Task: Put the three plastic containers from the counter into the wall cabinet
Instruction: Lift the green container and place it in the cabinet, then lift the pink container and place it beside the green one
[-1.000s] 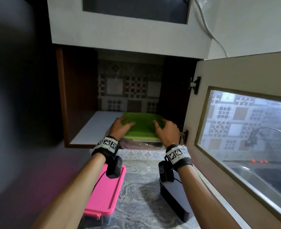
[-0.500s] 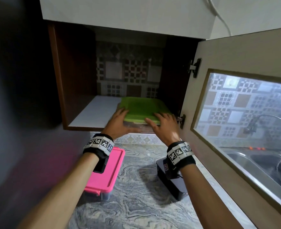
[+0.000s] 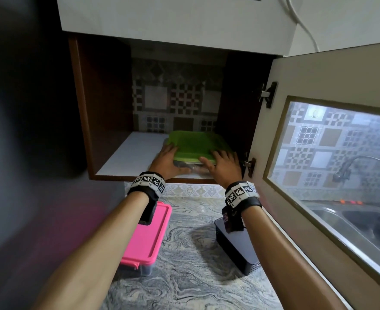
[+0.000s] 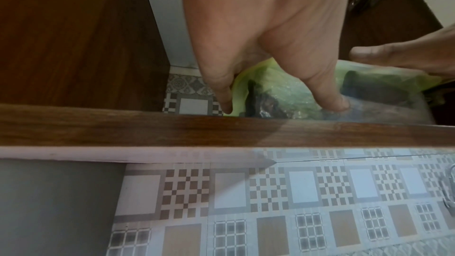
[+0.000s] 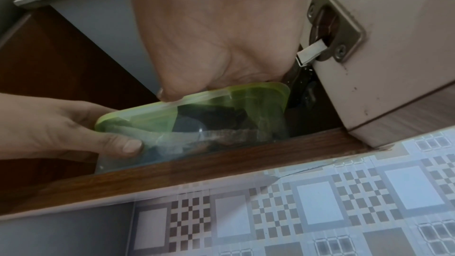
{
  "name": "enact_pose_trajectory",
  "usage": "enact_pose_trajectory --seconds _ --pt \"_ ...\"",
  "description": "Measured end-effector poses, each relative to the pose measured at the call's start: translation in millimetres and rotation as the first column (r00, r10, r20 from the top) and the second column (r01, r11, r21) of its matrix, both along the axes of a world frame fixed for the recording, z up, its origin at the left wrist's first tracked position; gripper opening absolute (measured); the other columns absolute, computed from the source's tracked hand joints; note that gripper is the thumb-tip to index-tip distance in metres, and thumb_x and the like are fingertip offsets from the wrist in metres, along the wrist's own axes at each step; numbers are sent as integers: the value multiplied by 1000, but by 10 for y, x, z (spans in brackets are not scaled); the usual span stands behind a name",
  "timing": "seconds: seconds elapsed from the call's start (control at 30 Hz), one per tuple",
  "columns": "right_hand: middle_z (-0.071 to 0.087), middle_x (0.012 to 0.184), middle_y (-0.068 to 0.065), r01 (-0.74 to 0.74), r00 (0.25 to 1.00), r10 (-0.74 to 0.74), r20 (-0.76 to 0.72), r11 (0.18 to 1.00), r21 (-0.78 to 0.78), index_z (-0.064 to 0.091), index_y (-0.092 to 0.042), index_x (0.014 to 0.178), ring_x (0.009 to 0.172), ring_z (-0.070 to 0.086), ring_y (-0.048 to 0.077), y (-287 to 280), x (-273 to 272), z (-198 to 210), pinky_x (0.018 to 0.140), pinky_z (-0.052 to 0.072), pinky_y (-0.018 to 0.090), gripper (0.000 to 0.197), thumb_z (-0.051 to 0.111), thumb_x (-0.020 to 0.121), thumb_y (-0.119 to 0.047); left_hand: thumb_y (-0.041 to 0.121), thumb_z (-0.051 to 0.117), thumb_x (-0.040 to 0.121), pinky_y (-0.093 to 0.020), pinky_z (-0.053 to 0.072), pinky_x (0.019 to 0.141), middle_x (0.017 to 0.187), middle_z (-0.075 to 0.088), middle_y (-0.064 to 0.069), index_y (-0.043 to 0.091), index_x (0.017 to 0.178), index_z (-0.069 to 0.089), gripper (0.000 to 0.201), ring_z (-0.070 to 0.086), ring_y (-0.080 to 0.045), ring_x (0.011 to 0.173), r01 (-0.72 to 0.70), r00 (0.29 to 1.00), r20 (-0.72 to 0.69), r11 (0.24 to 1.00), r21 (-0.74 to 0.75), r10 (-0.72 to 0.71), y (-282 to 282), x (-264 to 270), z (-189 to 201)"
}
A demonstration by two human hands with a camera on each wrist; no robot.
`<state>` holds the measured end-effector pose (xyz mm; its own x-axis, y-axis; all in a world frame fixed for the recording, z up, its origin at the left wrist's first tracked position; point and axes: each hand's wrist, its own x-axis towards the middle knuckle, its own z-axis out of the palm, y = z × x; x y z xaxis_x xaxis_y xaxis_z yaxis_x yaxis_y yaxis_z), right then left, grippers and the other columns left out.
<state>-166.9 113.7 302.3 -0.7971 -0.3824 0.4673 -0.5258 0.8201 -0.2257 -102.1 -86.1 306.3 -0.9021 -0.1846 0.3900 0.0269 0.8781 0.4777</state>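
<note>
A clear container with a green lid (image 3: 195,144) (image 4: 283,92) (image 5: 209,108) sits on the white shelf (image 3: 135,153) of the open wall cabinet, toward its right side. My left hand (image 3: 168,159) (image 4: 270,26) wraps its near left corner, thumb pressed on the front wall. My right hand (image 3: 222,164) (image 5: 209,26) holds the near right corner, fingers over the lid, thumb at the front rim. A pink-lidded container (image 3: 146,236) and a dark container with a pale lid (image 3: 238,245) stand on the counter below.
The cabinet door (image 3: 318,86) with its glass pane hangs open at right, its hinge (image 5: 329,36) close beside my right hand. The shelf's left half is bare. The marbled counter (image 3: 184,276) runs to a steel sink (image 3: 363,224) at right.
The green-lidded container has gone further back onto the shelf, and both hands have followed it from its sides to its near corners.
</note>
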Motion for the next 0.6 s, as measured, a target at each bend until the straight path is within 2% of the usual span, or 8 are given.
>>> enact_pose_trajectory --seconds 0.13,0.23,0.3,0.4,0.47,0.53,0.6 --pt "45 148 9 -18 1000 18 10 999 -48 47 -22 140 143 31 30 3 21 10 121 9 51 67 28 95 -67 56 78 67 -49 25 119 162 18 -5 24 150 29 102 17 -27 150 16 1000 15 999 49 -17 -1 54 0" --pt "41 152 11 -45 998 37 -45 981 -191 44 -16 143 146 26 30 7 237 -90 120 19 49 62 37 98 -57 41 82 70 -39 30 116 157 29 -8 22 147 36 92 28 -27 145 67 991 -128 980 187 -43 45 273 -73" --pt "38 154 12 -109 991 77 -114 943 -315 43 -14 145 147 24 30 -22 484 -294 118 25 47 59 44 99 -50 31 81 75 -36 31 114 153 37 -10 17 143 42 79 34 -26 140 78 973 -232 964 254 -18 67 503 -173" --pt "44 149 11 -207 972 134 -194 878 -432 47 -15 143 142 32 28 -140 864 -754 113 35 45 52 52 99 -42 34 78 78 -44 40 109 141 49 -7 16 135 51 66 45 -26 131 53 947 -318 957 285 42 29 873 -514" --pt "46 145 10 -214 976 169 -137 865 -455 47 -16 143 138 36 27 -261 1046 -1075 110 37 43 52 52 98 -42 39 76 78 -43 46 103 135 53 -1 23 131 54 59 52 -23 124 10 953 -286 935 355 98 -32 1080 -850" --pt "46 144 8 -199 974 225 3 868 -455 44 -18 145 136 37 25 -400 1156 -1366 106 38 40 54 50 98 -46 48 71 76 -45 50 98 130 57 2 31 125 55 54 57 -23 116 -44 969 -202 907 419 141 -110 1224 -1196" --pt "47 143 8 -168 949 270 165 872 -460 42 -18 146 133 41 25 -542 1203 -1652 103 40 40 58 50 97 -49 52 68 75 -47 51 95 125 61 -1 31 121 56 52 60 -22 111 -121 978 -105 896 428 182 -210 1302 -1536"
